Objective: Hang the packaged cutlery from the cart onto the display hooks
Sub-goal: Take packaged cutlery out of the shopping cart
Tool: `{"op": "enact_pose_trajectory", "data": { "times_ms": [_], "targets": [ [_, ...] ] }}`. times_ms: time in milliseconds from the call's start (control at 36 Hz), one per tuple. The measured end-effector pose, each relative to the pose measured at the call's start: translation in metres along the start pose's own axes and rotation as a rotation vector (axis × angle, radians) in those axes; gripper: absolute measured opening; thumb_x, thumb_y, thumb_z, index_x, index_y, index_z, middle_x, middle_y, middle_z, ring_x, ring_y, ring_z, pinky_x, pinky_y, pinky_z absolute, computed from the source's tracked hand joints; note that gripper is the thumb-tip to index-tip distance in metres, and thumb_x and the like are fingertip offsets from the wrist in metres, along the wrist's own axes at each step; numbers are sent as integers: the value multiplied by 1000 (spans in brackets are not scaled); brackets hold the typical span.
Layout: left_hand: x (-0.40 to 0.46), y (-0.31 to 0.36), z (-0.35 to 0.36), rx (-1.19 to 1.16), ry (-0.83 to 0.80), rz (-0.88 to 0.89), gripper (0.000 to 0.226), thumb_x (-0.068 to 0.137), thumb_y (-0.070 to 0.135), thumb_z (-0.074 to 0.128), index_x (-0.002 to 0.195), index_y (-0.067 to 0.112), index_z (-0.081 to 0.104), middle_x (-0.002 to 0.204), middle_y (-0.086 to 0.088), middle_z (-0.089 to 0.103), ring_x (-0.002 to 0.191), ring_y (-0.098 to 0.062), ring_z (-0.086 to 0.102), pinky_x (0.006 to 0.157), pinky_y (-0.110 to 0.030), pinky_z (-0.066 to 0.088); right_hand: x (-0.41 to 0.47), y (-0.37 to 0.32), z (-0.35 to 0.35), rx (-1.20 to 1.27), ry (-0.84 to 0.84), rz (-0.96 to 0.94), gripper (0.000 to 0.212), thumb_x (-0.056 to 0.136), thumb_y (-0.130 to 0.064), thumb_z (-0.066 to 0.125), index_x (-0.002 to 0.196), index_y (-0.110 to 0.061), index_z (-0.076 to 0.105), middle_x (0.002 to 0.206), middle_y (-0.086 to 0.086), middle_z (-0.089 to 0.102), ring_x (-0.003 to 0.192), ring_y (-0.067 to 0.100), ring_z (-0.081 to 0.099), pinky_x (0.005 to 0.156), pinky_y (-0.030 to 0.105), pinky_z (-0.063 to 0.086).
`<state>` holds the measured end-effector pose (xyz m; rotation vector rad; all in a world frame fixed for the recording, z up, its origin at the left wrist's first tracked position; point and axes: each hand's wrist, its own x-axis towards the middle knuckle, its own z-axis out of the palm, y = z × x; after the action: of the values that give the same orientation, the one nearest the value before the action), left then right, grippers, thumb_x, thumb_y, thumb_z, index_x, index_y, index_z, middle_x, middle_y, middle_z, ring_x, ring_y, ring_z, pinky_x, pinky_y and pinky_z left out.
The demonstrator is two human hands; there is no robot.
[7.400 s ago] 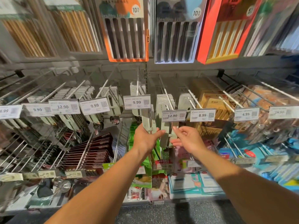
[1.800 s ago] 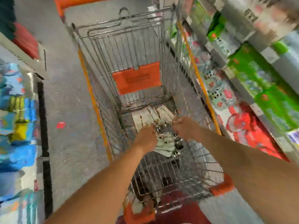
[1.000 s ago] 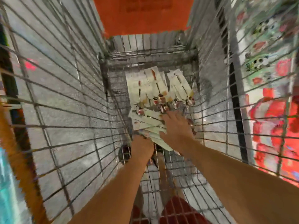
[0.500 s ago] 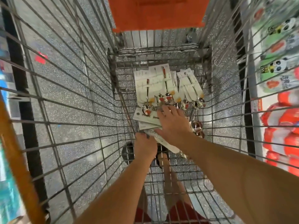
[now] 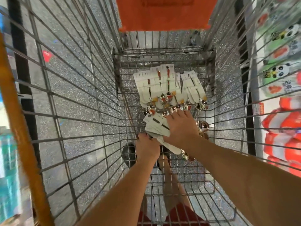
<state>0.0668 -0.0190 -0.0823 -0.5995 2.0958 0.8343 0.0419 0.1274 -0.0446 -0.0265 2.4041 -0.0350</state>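
Observation:
Both my arms reach down into a wire shopping cart (image 5: 84, 111). On its floor lie two fans of white carded spoon packs: a far fan (image 5: 164, 88) and a near stack (image 5: 156, 126). My right hand (image 5: 180, 129) lies flat on the near stack with its fingers spread, fingertips reaching the spoon bowls of the far fan. My left hand (image 5: 147, 148) is curled at the near end of that same stack and grips its edge. The display hooks are out of view.
An orange child-seat flap (image 5: 162, 13) hangs at the cart's far end. The cart's orange rail (image 5: 19, 128) runs down the left. Shelves of packaged goods (image 5: 280, 79) stand close on the right. Speckled grey floor shows through the wires.
The view has swung from the hook wall down into the cart. Over the last second my hands settled on the near stack, the right one sliding slightly forward.

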Motion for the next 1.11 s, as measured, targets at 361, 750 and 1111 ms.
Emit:
{"op": "enact_pose_trajectory", "data": {
  "times_ms": [361, 750, 1111],
  "targets": [
    [-6, 2, -2, -15, -1, 15, 7, 94, 27, 51, 97, 22, 47, 95, -4, 64, 76, -25, 61, 55, -35, 47, -4, -2, 8, 106, -65, 177, 85, 76, -59, 67, 139, -13, 34, 139, 10, 46, 130, 30, 44, 111, 46, 31],
    [-37, 40, -27, -49, -39, 32, 26, 103, 35, 40, 103, 15, 56, 89, -4, 63, 75, -20, 63, 69, -40, 57, -30, 8, -3, 765, -157, 246, 53, 74, -49, 78, 110, -20, 53, 97, -4, 60, 79, 11, 61, 63, 27, 57],
    [-83, 81, -46, -515, -457, -169, 22, 108, 27, 37, 95, 23, 55, 107, -9, 62, 101, -25, 62, 85, -37, 55, -58, 8, -48, 1100, -197, 194, 35, 75, -29, 81, 98, -6, 68, 91, 9, 70, 80, 21, 66, 77, 40, 56]
  ]
}}
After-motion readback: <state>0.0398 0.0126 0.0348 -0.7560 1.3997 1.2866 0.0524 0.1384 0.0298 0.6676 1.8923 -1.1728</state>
